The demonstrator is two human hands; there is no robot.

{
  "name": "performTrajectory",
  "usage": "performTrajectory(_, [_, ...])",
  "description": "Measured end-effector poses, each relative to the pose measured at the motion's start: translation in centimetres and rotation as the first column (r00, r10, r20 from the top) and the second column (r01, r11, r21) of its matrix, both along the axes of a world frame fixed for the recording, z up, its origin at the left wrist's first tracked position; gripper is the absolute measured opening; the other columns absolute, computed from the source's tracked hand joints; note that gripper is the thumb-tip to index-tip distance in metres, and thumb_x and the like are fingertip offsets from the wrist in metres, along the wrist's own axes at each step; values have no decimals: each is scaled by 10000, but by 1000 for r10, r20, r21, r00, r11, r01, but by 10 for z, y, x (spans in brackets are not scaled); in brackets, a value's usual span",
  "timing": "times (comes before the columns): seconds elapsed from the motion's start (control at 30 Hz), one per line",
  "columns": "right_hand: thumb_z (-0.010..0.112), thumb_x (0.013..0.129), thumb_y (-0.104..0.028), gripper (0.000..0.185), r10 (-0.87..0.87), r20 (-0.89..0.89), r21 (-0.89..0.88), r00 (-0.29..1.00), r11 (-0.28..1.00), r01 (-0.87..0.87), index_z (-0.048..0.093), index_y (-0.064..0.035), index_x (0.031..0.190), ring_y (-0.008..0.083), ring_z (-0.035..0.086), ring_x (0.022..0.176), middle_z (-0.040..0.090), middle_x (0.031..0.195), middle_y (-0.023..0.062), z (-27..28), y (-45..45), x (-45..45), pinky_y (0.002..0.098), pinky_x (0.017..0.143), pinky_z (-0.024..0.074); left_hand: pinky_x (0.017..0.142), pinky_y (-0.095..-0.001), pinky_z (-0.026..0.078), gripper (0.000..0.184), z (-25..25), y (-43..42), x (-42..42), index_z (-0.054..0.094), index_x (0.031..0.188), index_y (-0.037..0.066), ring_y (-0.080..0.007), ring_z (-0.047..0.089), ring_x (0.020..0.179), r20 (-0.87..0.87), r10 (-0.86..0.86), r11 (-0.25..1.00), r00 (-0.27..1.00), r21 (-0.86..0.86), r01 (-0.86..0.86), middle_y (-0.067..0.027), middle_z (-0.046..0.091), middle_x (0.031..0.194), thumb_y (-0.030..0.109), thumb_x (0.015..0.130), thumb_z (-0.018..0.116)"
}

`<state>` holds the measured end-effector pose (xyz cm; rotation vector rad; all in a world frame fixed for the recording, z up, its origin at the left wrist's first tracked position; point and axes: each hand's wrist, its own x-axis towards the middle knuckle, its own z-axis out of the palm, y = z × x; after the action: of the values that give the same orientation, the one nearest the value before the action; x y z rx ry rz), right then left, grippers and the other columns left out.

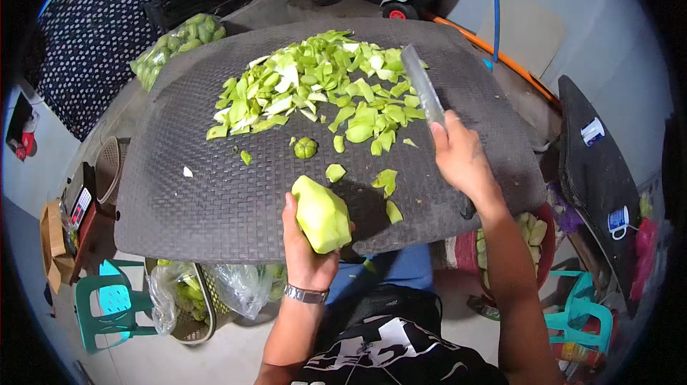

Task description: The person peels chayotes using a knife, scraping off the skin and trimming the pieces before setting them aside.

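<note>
– Lower centre, what do we see?
– Our left hand [309, 252] cups the peeled vegetable [321, 215]; flesh that's perhaps slick could slip from a loose hold!
– And right of centre?
– Knife [422, 86] raised, gripped by our right hand [461, 154]; a hasty stroke could nick the left!

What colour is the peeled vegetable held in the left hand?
The peeled vegetable is pale yellow-green; it shows best in the head view.
</note>
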<state>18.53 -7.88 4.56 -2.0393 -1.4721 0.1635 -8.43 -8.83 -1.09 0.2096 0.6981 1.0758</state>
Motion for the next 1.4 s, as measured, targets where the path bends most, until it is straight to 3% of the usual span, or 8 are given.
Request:
performTrajectory(0.1, [551,1074,-210,298,102,-275,-16,956,994,-110,546,-12,1297,502,706,853,690,842,305,8,-11,3,570,723,533,915,-538,593,562,-7,2,-9,637,1285,95,-368,715,1020,157,-127,992,979,13,127,-162,717,1142,581,1028,518])
performTrajectory(0.2, [574,1074,-207,351,210,-610,85,764,976,-200,533,-24,1371,363,740,791,691,811,226,25,-38,-21,485,673,550,1090,-624,488,547,-10,10,-4,603,1370,45,-409,676,1116,327,-245,970,913,87,229,-196,687,1235,459,1030,497])
performTrajectory(0.3, [593,1078,-206,404,52,-736,-93,675,980,-176,507,-13,1422,211,711,726,666,783,143,20,-72,-63,401,645,549,1084,-608,499,553,-16,19,10,616,1346,32,-415,677,1104,418,-205,977,885,37,209,-206,686,1239,463,1018,502])
performTrajectory(0.4, [608,1082,-276,527,299,-518,118,801,953,-279,428,3,1492,210,683,675,661,769,105,-17,-101,-85,389,654,535,1040,-583,527,495,-6,24,20,640,1290,35,-392,689,1078,329,-197,980,924,47,193,-196,702,1195,426,1011,518])
performTrajectory(0.53, [525,1081,-539,870,500,-592,261,632,861,-437,184,11,1663,141,667,688,654,735,100,-43,-123,-101,311,653,509,862,-501,612,392,-8,29,31,656,1202,76,-375,723,965,289,-184,983,939,43,180,-170,728,1091,423,1038,575])
performTrajectory(0.57, [528,1092,-493,853,515,-558,266,651,854,-448,160,13,1671,150,670,671,643,709,86,-43,-121,-103,306,662,522,838,-493,619,371,-11,29,34,653,1188,84,-375,727,947,301,-185,983,935,39,182,-166,729,1080,416,1044,576])
performTrajectory(0.73, [494,1113,-404,779,475,-598,235,645,874,-425,149,11,1676,171,686,664,648,716,86,-50,-117,-106,318,663,541,854,-498,614,335,-11,23,40,644,1169,97,-376,726,944,232,-152,987,961,85,135,-164,731,1053,403,1058,565])
performTrajectory(1.4, [485,1071,-609,907,495,-560,299,664,868,-395,143,-40,1689,198,696,675,648,766,108,-72,-114,-111,350,656,563,853,-428,603,307,-4,0,40,664,1212,147,-278,720,960,232,-91,993,968,97,70,-133,732,1062,397,1079,545])
